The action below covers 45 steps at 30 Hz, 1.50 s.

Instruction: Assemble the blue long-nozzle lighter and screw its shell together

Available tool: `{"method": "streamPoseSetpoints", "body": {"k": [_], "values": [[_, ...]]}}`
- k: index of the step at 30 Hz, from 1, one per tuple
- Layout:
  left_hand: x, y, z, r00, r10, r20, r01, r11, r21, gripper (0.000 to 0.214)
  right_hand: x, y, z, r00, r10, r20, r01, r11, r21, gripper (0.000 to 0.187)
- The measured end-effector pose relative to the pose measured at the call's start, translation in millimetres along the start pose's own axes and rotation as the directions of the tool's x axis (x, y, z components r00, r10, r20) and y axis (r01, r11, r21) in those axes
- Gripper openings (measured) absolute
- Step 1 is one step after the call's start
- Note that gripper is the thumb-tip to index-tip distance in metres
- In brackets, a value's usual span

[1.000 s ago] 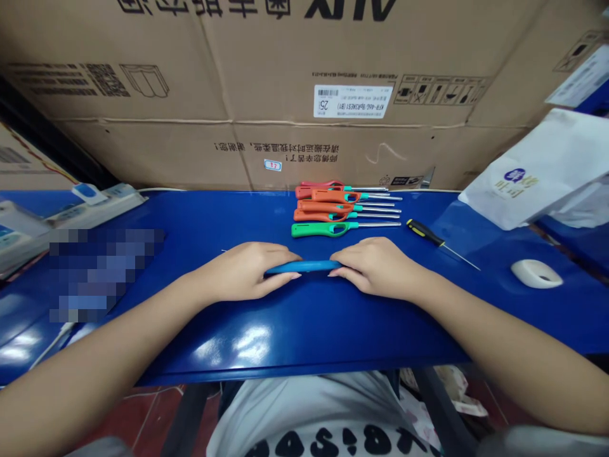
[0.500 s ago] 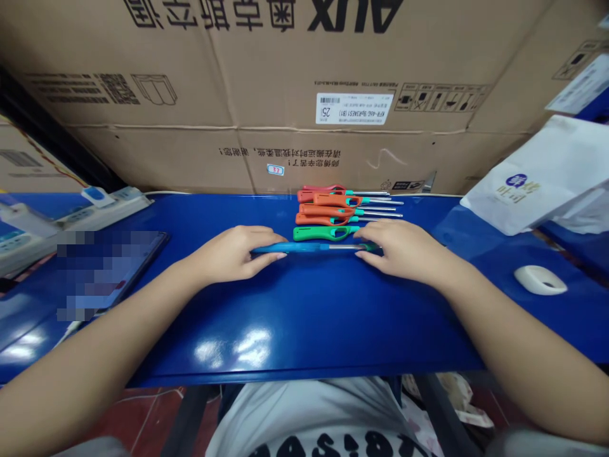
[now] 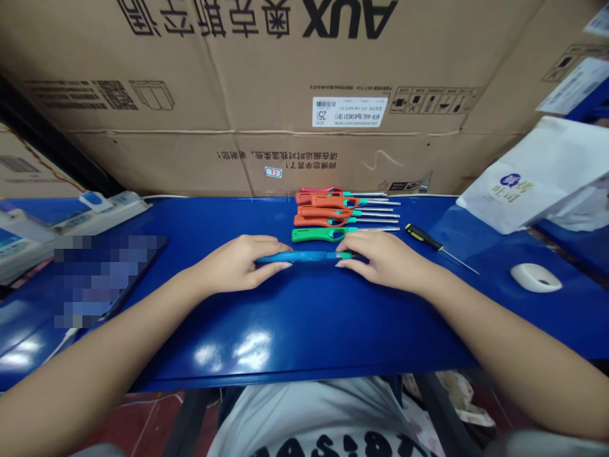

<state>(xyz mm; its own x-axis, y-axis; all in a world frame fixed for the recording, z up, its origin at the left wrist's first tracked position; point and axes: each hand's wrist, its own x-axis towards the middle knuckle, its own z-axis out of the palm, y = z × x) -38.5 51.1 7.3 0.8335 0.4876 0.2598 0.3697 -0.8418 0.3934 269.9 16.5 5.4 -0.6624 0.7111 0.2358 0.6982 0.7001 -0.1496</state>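
Fingers (image 3: 264, 266) of left hand (image 3: 235, 261), right hand (image 3: 380, 257) grip blue lighter (image 3: 304, 256) | green lighter (image 3: 316, 235) just behind (screwdriver (image 3: 421, 234) rightward)

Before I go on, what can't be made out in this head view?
All in the head view:
- Blue lighter: both ends hidden under the left hand and right hand.
- Flat dark device: surface pixelated.
- White bag: cut off by the right edge.
- Box label: print too small to read.

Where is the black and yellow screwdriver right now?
In the head view, the screwdriver lies on the blue table, right of the row of lighters and just beyond the right hand, with the white oval object farther right.
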Motion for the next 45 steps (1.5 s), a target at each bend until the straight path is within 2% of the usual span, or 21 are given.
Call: {"method": "streamPoseSetpoints", "body": {"k": [2, 4, 7, 8, 9, 10, 11, 14, 17, 19, 21, 25, 29, 31, 35, 38, 41, 45], "values": [[2, 6, 5.3, 0.998, -0.059, 0.000, 0.058, 0.991, -0.122, 0.025, 0, -7, 5, 0.994, -0.045, -0.103, 0.036, 0.996, -0.085, 0.018], [4, 13, 10.8, 0.983, -0.180, 0.035, 0.182, 0.935, -0.304, 0.034, -1, -10, 7, 0.976, -0.126, -0.179, 0.095, 0.980, -0.173, 0.018], [6, 21, 17.1, 0.904, -0.362, 0.228, 0.423, 0.681, -0.598, 0.040, -3, -9, 7, 0.947, -0.226, -0.229, 0.170, 0.955, -0.243, 0.017], [6, 23, 18.1, 0.882, -0.383, 0.274, 0.465, 0.614, -0.638, 0.042, -3, -9, 6, 0.945, -0.236, -0.227, 0.179, 0.953, -0.244, 0.017], [6, 24, 18.7, 0.874, -0.393, 0.285, 0.478, 0.593, -0.648, 0.044, -3, -9, 4, 0.949, -0.230, -0.217, 0.178, 0.955, -0.236, 0.017], [7, 25, 18.7, 0.881, -0.396, 0.258, 0.464, 0.622, -0.630, 0.043, -3, -9, 2, 0.957, -0.211, -0.198, 0.166, 0.961, -0.223, 0.019], [7, 25, 18.5, 0.898, -0.391, 0.200, 0.430, 0.691, -0.581, 0.042, -3, -10, 0, 0.968, -0.184, -0.173, 0.145, 0.966, -0.213, 0.022], [5, 21, 17.0, 0.963, -0.267, -0.027, 0.247, 0.924, -0.293, 0.034, -3, -11, -4, 0.991, -0.094, -0.097, 0.073, 0.977, -0.202, 0.031], [2, 17, 15.8, 0.989, -0.081, -0.127, 0.075, 0.996, -0.054, 0.026, -2, -6, -3, 0.996, -0.072, -0.053, 0.061, 0.980, -0.187, 0.031], [1, 16, 15.1, 0.990, -0.019, -0.139, 0.020, 1.000, 0.008, 0.026, -2, -1, 0, 0.994, -0.099, -0.055, 0.088, 0.982, -0.167, 0.031], [1, 16, 14.2, 0.990, -0.017, -0.142, 0.018, 1.000, 0.007, 0.024, -1, 3, 3, 0.985, -0.141, -0.101, 0.125, 0.980, -0.154, 0.029], [3, 16, 13.0, 0.982, -0.138, -0.127, 0.120, 0.983, -0.138, 0.028, -2, 7, 4, 0.945, -0.224, -0.240, 0.185, 0.967, -0.175, 0.024], [4, 16, 14.1, 0.974, -0.213, -0.083, 0.180, 0.938, -0.295, 0.033, -3, 4, 2, 0.906, -0.303, -0.297, 0.234, 0.941, -0.244, 0.022], [3, 16, 15.2, 0.977, -0.191, -0.092, 0.158, 0.946, -0.284, 0.033, -3, 2, 3, 0.903, -0.325, -0.281, 0.248, 0.928, -0.276, 0.022], [0, 19, 15.3, 0.989, -0.069, -0.130, 0.050, 0.989, -0.140, 0.028, -4, -1, 6, 0.923, -0.318, -0.218, 0.255, 0.927, -0.274, 0.021], [-1, 22, 13.6, 0.989, -0.045, -0.141, 0.029, 0.993, -0.116, 0.027, -5, -2, 9, 0.913, -0.330, -0.239, 0.262, 0.925, -0.274, 0.021], [1, 23, 12.7, 0.983, -0.160, -0.085, 0.131, 0.951, -0.279, 0.033, -5, -3, 10, 0.887, -0.358, -0.292, 0.275, 0.917, -0.291, 0.021], [3, 23, 15.4, 0.938, -0.342, 0.060, 0.318, 0.778, -0.542, 0.038, -7, -5, 9, 0.888, -0.358, -0.287, 0.269, 0.913, -0.306, 0.023]]}}
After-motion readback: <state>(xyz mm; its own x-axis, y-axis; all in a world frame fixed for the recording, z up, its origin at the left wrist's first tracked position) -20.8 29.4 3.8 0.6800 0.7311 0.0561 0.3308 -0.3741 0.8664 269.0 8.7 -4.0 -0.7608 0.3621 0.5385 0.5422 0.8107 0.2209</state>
